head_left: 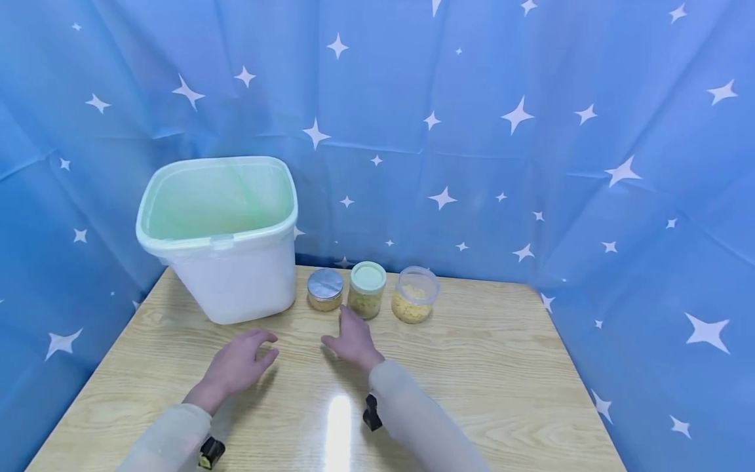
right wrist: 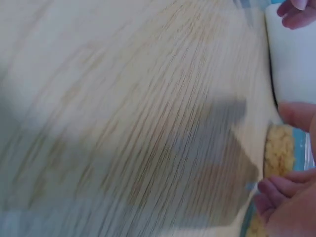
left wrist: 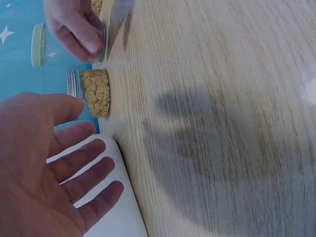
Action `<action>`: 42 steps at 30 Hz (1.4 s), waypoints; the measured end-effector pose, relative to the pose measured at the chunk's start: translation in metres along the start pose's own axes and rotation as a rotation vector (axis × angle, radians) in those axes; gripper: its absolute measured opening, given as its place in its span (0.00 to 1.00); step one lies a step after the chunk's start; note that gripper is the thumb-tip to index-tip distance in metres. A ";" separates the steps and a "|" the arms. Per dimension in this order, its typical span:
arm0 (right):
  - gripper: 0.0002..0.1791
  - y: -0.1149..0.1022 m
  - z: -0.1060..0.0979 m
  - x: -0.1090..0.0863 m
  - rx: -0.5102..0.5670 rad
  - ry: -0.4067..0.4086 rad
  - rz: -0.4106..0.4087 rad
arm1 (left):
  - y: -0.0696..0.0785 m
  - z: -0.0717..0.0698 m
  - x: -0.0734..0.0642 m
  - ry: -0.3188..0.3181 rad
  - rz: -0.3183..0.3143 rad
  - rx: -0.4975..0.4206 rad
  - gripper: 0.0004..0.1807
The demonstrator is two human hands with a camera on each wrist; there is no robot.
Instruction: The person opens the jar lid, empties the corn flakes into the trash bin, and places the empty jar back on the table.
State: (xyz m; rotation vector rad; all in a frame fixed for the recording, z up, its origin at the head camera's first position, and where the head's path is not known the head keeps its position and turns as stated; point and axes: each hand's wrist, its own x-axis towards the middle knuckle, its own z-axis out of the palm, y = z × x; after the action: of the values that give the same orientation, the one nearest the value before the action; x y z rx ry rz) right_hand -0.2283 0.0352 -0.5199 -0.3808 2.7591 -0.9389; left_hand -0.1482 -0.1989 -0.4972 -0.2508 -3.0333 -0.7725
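Three small jars stand in a row at the back of the table in the head view. On the left is a silver-lidded jar point(head_left: 325, 288) of pale yellow flakes. The middle jar point(head_left: 367, 285) has a pale green lid, and a clear jar point(head_left: 415, 295) of yellow pieces stands on the right. My right hand point(head_left: 355, 339) reaches toward the first two, thumb apart from the fingers, fingertips close in front of the jars. In the left wrist view this hand point(left wrist: 76, 27) overlaps the green-lidded jar. My left hand point(head_left: 238, 364) hovers in front of the bucket, fingers spread and holding nothing.
A tall white bucket point(head_left: 250, 282) with a pale green inside stands at the back left, close to the silver-lidded jar. Behind the wooden table point(head_left: 483, 373) and along its sides hangs a blue curtain point(head_left: 472, 157) with white stars.
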 end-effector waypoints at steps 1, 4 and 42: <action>0.45 -0.002 0.002 0.002 -0.005 0.018 0.007 | 0.000 0.000 0.000 0.000 0.003 -0.005 0.16; 0.48 -0.008 0.008 0.009 -0.028 0.068 0.044 | 0.002 0.001 0.002 -0.008 0.011 -0.027 0.16; 0.49 -0.040 0.040 0.054 0.221 0.330 0.278 | -0.017 0.006 -0.002 0.019 0.001 -0.074 0.16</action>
State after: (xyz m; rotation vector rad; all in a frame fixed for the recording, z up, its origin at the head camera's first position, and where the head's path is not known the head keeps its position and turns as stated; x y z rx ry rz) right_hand -0.2617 -0.0349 -0.5324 0.2083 2.8404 -1.3104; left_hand -0.1486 -0.2107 -0.5108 -0.2436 -2.9903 -0.8837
